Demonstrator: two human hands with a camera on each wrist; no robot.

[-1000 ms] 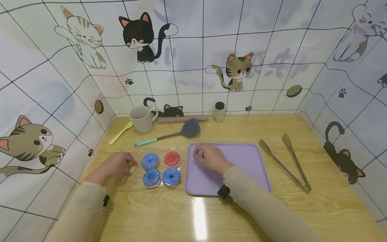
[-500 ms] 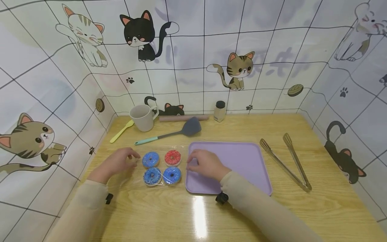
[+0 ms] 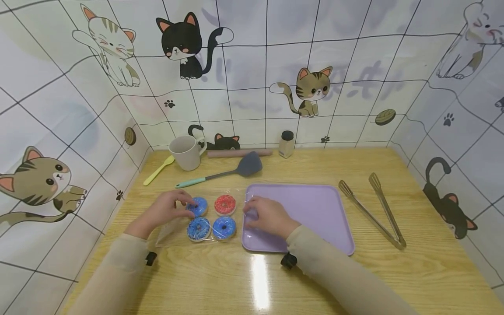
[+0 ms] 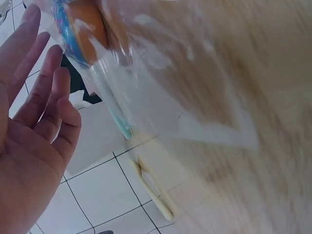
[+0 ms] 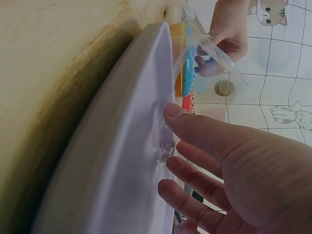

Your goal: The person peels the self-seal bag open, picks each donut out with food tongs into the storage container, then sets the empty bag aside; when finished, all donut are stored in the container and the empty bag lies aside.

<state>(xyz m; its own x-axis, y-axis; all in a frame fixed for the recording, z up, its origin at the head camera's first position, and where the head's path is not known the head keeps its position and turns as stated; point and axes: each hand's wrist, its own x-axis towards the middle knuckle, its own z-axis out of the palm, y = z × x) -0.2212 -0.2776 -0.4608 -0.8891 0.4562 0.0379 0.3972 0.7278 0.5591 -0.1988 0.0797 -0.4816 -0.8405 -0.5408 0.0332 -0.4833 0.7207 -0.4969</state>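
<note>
plastic bag point(image 3: 211, 215), clear, holding blue and red ring-shaped doughnuts point(image 3: 228, 235), lies on the wood-grain tabletop point(image 3: 197, 280) between left hand point(image 3: 165, 209) and right hand point(image 3: 271, 216), both spread; it is best gripped by loose edges.

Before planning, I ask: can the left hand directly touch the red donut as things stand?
Probably not: a blue donut sits between the left hand and the red donut, and clear plastic seems to cover both donuts.

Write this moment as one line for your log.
left hand: at far-left blue donut | right hand: over left edge of purple tray | clear bag: three blue donuts, one red donut
</note>
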